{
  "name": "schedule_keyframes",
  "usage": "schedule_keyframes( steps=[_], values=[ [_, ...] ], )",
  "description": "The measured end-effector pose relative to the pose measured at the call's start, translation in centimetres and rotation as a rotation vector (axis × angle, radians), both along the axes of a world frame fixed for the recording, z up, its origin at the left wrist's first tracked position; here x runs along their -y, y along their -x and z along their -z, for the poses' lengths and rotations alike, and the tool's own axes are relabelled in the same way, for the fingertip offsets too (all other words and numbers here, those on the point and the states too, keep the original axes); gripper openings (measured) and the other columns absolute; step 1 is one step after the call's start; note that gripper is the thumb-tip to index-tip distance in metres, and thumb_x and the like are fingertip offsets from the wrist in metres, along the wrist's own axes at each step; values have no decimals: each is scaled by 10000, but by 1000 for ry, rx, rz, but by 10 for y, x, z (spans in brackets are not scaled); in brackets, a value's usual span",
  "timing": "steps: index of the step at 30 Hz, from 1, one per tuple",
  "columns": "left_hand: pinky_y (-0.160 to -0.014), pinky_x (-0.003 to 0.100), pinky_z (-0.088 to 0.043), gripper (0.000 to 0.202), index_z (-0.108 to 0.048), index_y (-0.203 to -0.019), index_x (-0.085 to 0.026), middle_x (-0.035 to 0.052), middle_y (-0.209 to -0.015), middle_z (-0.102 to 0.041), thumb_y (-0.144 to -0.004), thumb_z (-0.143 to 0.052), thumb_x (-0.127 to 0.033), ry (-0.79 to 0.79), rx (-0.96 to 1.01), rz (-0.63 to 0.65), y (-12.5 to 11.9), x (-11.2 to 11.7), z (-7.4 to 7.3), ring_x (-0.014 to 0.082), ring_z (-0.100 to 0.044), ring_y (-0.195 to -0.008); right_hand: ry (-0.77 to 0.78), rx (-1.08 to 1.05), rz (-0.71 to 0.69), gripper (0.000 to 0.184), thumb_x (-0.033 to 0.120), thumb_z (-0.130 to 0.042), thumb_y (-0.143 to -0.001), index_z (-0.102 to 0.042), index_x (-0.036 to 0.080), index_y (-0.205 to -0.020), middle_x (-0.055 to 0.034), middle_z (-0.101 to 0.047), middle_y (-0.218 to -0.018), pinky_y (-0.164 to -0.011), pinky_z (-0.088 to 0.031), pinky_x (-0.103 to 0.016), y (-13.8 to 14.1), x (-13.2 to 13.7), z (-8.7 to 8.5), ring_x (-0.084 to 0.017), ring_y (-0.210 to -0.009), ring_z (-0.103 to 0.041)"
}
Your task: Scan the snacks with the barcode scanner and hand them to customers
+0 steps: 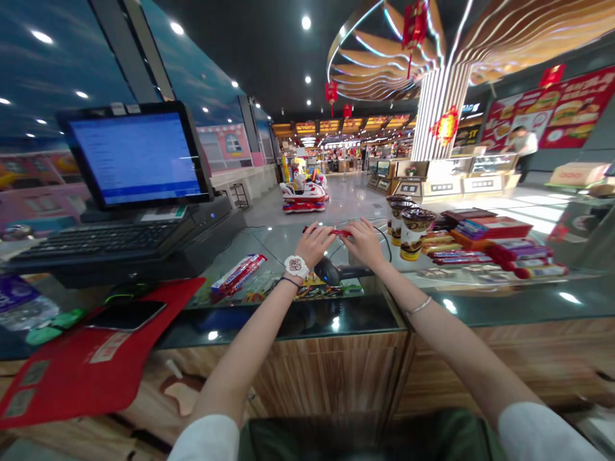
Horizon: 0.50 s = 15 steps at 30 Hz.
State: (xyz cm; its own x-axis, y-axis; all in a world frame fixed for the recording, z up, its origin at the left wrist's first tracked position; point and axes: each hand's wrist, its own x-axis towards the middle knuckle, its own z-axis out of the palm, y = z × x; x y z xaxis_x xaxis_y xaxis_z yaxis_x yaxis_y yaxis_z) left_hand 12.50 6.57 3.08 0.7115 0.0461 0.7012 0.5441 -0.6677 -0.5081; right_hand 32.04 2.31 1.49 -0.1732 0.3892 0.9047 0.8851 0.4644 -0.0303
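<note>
Both my arms reach forward over a glass counter (432, 301). My left hand (314, 243), with a white watch on its wrist, and my right hand (364, 242) meet at a small red packet (342, 234), fingers closed on its two ends. The packet is held just above the glass, near the counter's far edge. A dark barcode scanner (331, 272) lies on the glass right under my wrists.
A till screen (137, 157) with keyboard (96, 240) stands at left, a red mat (86, 358) with a phone (125, 315) before it. A red-and-white candy packet (239, 274) lies on the glass. Paper cups (414, 232) and stacked snack bars (494, 246) are at right. A person stands far right.
</note>
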Motion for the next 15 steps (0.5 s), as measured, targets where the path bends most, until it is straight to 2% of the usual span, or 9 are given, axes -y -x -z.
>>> schedule_keyframes(
  steps=[3,6,10,15],
  values=[
    [-1109,431,-441,291,-679,-1125,-192,89,-1259,-691,-970,-444,-117,-18,7,29,2,-10,5,195,-637,-1160,15,-5,-4,179,314,-531,-970,-681,228,-1019,-65,-712,-999,-1111,-372,-487,-4,-1,-1,-232,-980,-636],
    [-1132,443,-414,307,-685,-1131,-212,94,-1275,-683,-971,-440,-117,39,26,52,10,-14,9,192,-623,-1188,56,-6,-9,186,317,-542,-965,-678,223,-1050,-75,-715,-1027,-1135,-349,-503,-2,0,0,-237,-1011,-638],
    [-1129,444,-420,287,-701,-1105,-230,86,-1232,-706,-988,-446,-166,119,59,47,18,-10,8,195,-638,-1164,94,0,-41,202,327,-531,-971,-673,234,-1081,-70,-720,-1028,-1148,-339,-506,6,2,2,-232,-1017,-646],
    [-1136,448,-414,312,-697,-1109,-232,81,-1243,-703,-980,-430,-135,193,79,61,23,-5,6,195,-618,-1201,89,-17,-68,263,334,-501,-984,-645,235,-1180,-74,-718,-1075,-1135,-360,-498,13,3,9,-229,-1042,-645]
  ],
)
